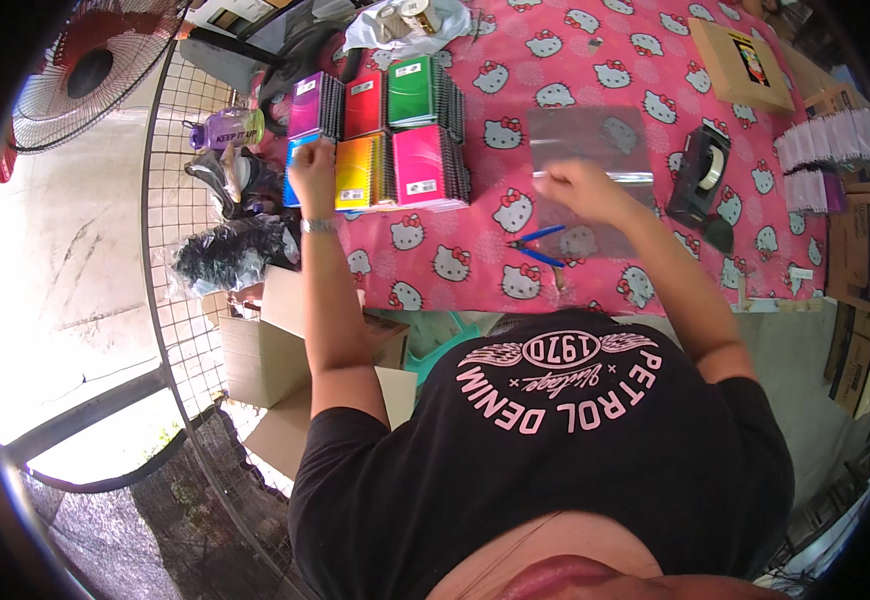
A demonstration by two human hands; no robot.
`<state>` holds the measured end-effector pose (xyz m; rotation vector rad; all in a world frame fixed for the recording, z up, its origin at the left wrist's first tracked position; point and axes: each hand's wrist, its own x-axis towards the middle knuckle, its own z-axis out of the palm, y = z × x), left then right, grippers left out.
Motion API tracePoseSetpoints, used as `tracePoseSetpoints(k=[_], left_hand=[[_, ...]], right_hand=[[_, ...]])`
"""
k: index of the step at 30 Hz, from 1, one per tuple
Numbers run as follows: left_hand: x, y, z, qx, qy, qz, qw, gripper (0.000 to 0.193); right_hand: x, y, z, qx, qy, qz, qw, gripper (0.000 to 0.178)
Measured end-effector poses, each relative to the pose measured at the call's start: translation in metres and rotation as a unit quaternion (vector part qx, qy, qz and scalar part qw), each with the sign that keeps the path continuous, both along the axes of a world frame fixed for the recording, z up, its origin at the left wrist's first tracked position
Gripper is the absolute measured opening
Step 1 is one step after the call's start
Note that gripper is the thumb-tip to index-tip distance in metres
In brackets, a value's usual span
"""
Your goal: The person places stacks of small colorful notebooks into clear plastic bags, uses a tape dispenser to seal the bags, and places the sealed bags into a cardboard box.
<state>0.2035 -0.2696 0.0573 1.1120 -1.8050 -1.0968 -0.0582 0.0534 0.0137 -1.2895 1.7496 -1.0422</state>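
My left hand (312,178) is closed over the stack of blue spiral notebooks (295,160); its fingertips are hidden, so I cannot tell what it grips. Beside that stack are piles of yellow (358,172), pink (425,165), purple (307,103), red (363,105) and green (410,90) spiral notebooks. Over a clear plastic bag (590,135) lying on the table, my right hand (583,190) has its fingers pinched together at the bag's left side, where a bright crease runs across the film. Blue-handled nippers (538,247) lie just below that hand.
A black tape dispenser (697,175) stands right of the bag on the pink patterned tablecloth (455,262). Farther right are a flat brown box (740,65) and wrapped notebook stacks (835,140). A purple bottle (227,130), a fan (90,75) and an open carton (265,360) are at left.
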Motion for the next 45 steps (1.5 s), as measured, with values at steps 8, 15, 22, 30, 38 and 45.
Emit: tracePoseSetpoints(k=[8,15,22,30,38,45], left_hand=[[-0.013,-0.179,-0.026,-0.133,-0.254,-0.013,0.958,0.035],[0.008,-0.175,-0.047,-0.152,-0.250,-0.108,0.950,0.046],[0.009,-0.166,-0.041,-0.151,-0.203,-0.086,0.964,0.045],[0.011,-0.200,-0.016,0.324,0.136,-0.061,0.934,0.060],[0.013,-0.192,-0.030,0.227,0.007,-0.101,0.969,0.063],[0.012,-0.142,0.040,0.243,0.341,-0.187,0.888,0.043]], right_hand=[[0.055,-0.299,-0.002,0.076,0.106,-0.235,0.963,0.032],[0.119,-0.346,-0.007,0.193,0.257,-0.318,0.892,0.029],[0.108,-0.372,0.021,0.111,-0.023,-0.261,0.959,0.050],[0.128,-0.414,0.046,-0.020,0.015,-0.279,0.960,0.061],[0.180,-0.433,0.044,0.011,0.042,-0.362,0.931,0.053],[0.131,-0.401,0.090,-0.229,-0.165,-0.083,0.956,0.079]])
